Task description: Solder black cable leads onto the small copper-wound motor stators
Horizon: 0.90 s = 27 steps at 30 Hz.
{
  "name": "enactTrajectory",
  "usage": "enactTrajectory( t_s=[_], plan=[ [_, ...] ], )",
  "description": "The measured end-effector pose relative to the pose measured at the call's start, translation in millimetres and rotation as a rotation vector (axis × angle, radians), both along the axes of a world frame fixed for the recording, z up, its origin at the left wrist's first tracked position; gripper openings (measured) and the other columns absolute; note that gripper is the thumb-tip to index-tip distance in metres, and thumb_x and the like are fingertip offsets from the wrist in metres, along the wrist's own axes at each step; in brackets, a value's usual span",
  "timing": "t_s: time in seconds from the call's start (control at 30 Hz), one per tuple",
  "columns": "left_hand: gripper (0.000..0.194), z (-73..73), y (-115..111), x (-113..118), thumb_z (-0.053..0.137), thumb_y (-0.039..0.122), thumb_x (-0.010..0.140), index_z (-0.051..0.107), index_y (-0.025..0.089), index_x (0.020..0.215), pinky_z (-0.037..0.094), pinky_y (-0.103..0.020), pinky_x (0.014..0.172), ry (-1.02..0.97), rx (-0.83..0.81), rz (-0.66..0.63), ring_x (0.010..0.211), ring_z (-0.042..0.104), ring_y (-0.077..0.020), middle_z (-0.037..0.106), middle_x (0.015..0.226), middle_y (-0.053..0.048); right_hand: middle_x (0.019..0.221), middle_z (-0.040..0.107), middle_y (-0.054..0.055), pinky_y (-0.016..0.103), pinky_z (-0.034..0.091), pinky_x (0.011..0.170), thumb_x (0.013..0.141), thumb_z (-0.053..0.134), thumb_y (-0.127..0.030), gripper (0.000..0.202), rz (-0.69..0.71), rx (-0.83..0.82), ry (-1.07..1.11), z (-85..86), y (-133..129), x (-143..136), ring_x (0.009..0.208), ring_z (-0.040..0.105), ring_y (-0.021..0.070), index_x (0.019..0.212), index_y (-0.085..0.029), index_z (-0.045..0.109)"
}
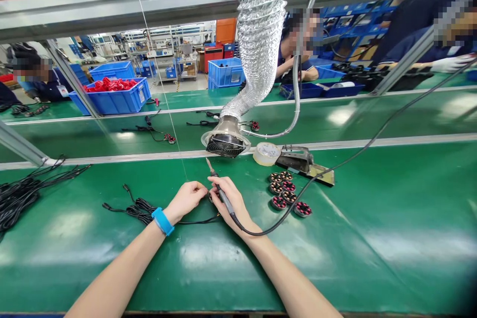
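Observation:
My right hand grips a soldering iron like a pen, its tip pointing up and away toward the fume fan. Close beside it, my left hand, with a blue wristband, has its thumb and finger pinched together. What that pinch holds is too small to make out. A small round part shows partly between the two hands, mostly hidden by fingers. Below the left wrist lies a bundled black cable, one end running to beneath my right hand. A thin wire hangs from above, ending near my left hand.
A fume fan on a silver duct hangs ahead. To the right are several round wound coils, a tape roll and a metal stand. Black cables pile at left. The iron's cord crosses rightward. Co-workers sit beyond.

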<state>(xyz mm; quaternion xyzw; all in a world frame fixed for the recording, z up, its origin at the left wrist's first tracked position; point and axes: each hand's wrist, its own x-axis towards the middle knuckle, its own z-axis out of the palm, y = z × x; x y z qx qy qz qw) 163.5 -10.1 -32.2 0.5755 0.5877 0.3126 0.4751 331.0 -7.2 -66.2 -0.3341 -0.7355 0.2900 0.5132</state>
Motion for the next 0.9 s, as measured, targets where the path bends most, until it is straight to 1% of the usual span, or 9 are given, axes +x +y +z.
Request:
enactTrajectory(
  t_s=[0.17,0.27,0.37,0.47,0.6,0.7,0.77,0.9],
  plan=[
    [0.031,-1.2,2.4,-1.4,0.058,0.048,0.080,0.053,0.018,0.074,0.038,-0.024,0.051,-0.063,-0.042,-0.043,0.052,0.045,-0.0100,0.049,0.062,0.004,0.109,0.056,0.007,0.031,0.053,0.086,0.099,0.046,-0.015,0.039,-0.009,0.038,-0.094,0.8,-2.9,1.5,0.093,0.063,0.0179,0.135,-0.028,0.055],
    [0.034,-1.8,3.6,-3.6,0.060,0.051,0.079,0.054,0.017,0.075,0.042,-0.025,0.054,-0.077,-0.059,-0.057,0.054,0.048,-0.0106,0.051,0.064,0.004,0.109,0.056,0.007,0.031,0.054,0.086,0.098,0.046,-0.014,0.040,-0.023,0.058,-0.110,1.3,-2.7,1.1,0.093,0.063,0.0181,0.135,-0.027,0.055],
    [0.037,-2.7,4.8,-5.4,0.061,0.054,0.078,0.054,0.018,0.075,0.043,-0.026,0.056,-0.076,-0.063,-0.065,0.056,0.050,-0.0117,0.052,0.064,0.003,0.107,0.056,0.007,0.031,0.054,0.085,0.098,0.047,-0.014,0.041,-0.027,0.058,-0.111,2.8,-2.3,0.5,0.092,0.063,0.0183,0.135,-0.027,0.055],
    [0.038,-2.4,6.1,-5.9,0.061,0.055,0.079,0.053,0.018,0.074,0.042,-0.026,0.056,-0.066,-0.057,-0.077,0.055,0.050,-0.0117,0.052,0.062,0.004,0.107,0.056,0.007,0.032,0.054,0.085,0.097,0.047,-0.013,0.042,-0.023,0.054,-0.105,3.0,-2.0,0.0,0.092,0.063,0.0183,0.136,-0.028,0.055],
    [0.039,1.3,7.2,-5.1,0.059,0.055,0.082,0.056,0.017,0.071,0.036,-0.025,0.053,-0.023,-0.042,-0.108,0.051,0.045,-0.0109,0.051,0.056,0.004,0.107,0.056,0.007,0.032,0.054,0.086,0.096,0.047,-0.012,0.045,-0.018,0.052,-0.086,1.4,-1.8,-0.3,0.093,0.062,0.0181,0.137,-0.029,0.054],
    [0.039,3.6,7.5,-4.2,0.059,0.053,0.082,0.056,0.017,0.066,0.033,-0.024,0.052,-0.008,-0.040,-0.118,0.050,0.043,-0.0105,0.050,0.052,0.004,0.107,0.055,0.007,0.030,0.054,0.083,0.095,0.047,-0.012,0.046,-0.006,0.044,-0.082,1.2,-1.9,-0.2,0.090,0.062,0.0176,0.137,-0.029,0.054],
    [0.036,3.1,7.9,-3.9,0.060,0.050,0.080,0.057,0.017,0.065,0.032,-0.024,0.052,-0.020,-0.041,-0.107,0.050,0.043,-0.0104,0.050,0.053,0.004,0.108,0.055,0.007,0.030,0.054,0.082,0.095,0.047,-0.012,0.046,0.000,0.040,-0.079,1.9,-2.1,-0.1,0.089,0.062,0.0172,0.137,-0.028,0.054],
    [0.028,-2.3,9.3,-4.0,0.062,0.043,0.077,0.062,0.016,0.069,0.033,-0.024,0.052,-0.052,-0.031,-0.084,0.050,0.044,-0.0102,0.052,0.055,0.004,0.107,0.056,0.006,0.030,0.054,0.085,0.093,0.048,-0.010,0.045,-0.002,0.018,-0.036,3.0,-1.2,-0.2,0.092,0.063,0.0173,0.133,-0.028,0.056]
  ],
)
